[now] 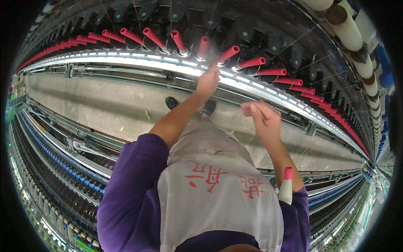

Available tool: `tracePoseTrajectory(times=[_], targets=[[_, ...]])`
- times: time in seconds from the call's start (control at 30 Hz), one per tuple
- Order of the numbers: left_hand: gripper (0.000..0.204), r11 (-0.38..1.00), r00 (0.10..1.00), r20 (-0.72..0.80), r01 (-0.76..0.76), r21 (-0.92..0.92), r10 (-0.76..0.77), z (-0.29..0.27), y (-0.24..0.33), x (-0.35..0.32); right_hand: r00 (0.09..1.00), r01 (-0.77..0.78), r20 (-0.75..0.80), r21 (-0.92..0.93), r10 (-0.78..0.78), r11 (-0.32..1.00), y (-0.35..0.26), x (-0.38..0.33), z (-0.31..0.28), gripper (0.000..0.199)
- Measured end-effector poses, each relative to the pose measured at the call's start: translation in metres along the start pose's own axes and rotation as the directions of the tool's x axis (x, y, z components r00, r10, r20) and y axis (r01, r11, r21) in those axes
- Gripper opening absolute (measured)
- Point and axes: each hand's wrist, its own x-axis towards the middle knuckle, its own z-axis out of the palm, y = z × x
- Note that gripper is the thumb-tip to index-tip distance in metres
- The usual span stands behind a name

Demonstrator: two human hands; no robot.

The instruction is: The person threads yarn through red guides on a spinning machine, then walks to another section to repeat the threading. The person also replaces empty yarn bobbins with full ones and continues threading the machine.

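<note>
A long curved row of red tubes stands on the spindles of a spinning frame in front of me. My left hand [208, 80] reaches to one red tube [229, 53], its index finger stretched out at the tube's lower end and the other fingers partly curled. Whether the fingertip touches is blurred. My right hand [264, 116] is raised to the right, nearer to me, its fingers bent together and smeared a little; what they pinch, if anything, is too small to make out. A bobbin with off-white yarn and a red tip [286, 187] sticks up beside my right forearm, at the apron's edge.
A bright metal rail [168, 65] runs below the spindles. Large white yarn packages [347, 31] hang at the upper right. Behind me stands another machine with blue-marked rows [50, 147]. My shoes [171, 102] are on the pale aisle floor [105, 98] between the machines.
</note>
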Motion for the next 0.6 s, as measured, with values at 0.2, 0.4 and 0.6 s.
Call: tracePoseTrajectory(times=[0.2, 0.4, 0.6], targets=[[0.063, 0.976, 0.997, -0.036, -0.066, 0.206, 0.075, 0.004, 0.004, -0.001, 0.992, 0.094, 0.100, -0.242, -0.072, 0.966, 0.049, 0.006, 0.020, 0.031], [0.038, 0.960, 0.966, -0.102, -0.217, 0.177, 0.237, -0.008, 0.008, -0.017, 0.668, -0.739, 0.469, 0.330, 0.577, 0.587, -0.023, 0.005, -0.007, 0.058], [0.015, 0.946, 0.946, 0.021, -0.324, -0.009, 0.324, -0.043, 0.027, -0.049, 0.985, 0.163, -0.074, 0.057, -0.159, 0.985, -0.084, 0.033, -0.043, 0.035]])
